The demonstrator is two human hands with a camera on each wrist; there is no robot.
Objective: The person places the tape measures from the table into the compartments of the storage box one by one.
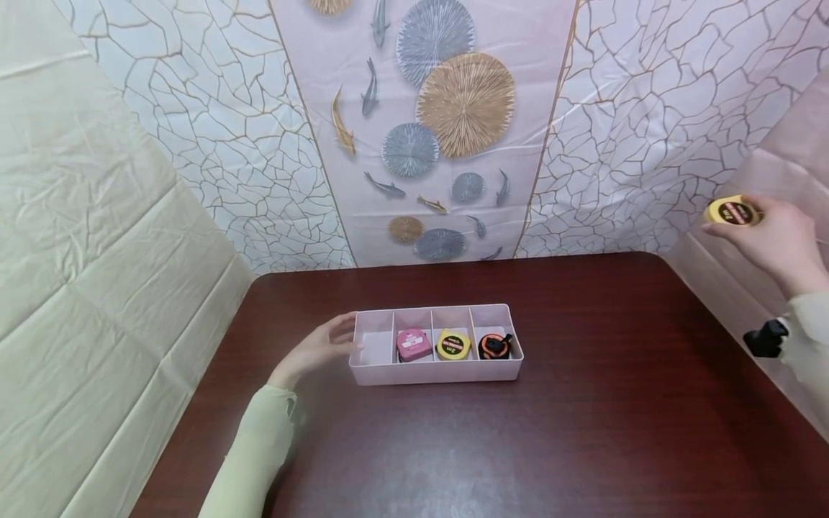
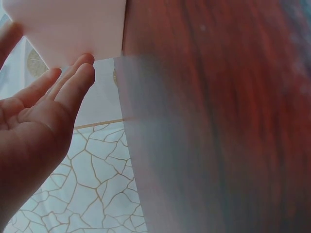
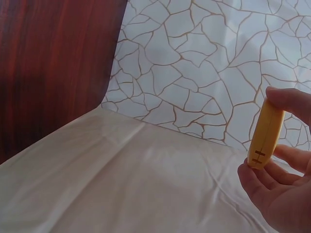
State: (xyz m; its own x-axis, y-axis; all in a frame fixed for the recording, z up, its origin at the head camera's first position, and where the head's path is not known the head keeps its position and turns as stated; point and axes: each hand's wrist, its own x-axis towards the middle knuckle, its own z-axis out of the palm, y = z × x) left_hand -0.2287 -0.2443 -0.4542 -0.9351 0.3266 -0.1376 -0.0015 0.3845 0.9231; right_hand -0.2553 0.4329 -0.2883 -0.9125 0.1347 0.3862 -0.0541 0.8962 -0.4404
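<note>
A white tray (image 1: 434, 373) with several compartments stands on the table. Its leftmost compartment is bare; the others hold a pink tape measure (image 1: 414, 344), a yellow tape measure (image 1: 452, 345) and an orange-and-black tape measure (image 1: 495, 347). At the tray's left end, my left hand (image 1: 322, 350) touches the end wall with spread, nearly straight fingers (image 2: 77, 82). Far to the right and raised above table height, my right hand (image 1: 784, 237) pinches another yellow tape measure (image 1: 732, 211) between thumb and fingers. The right wrist view shows this tape measure (image 3: 266, 133) edge-on.
The dark red-brown table (image 1: 583, 432) has its far edge against a patterned wall covering (image 1: 227, 144). Pale cloth hangs (image 1: 84, 288) on the left and on the right. A small black object (image 1: 766, 339) sits at the right sleeve.
</note>
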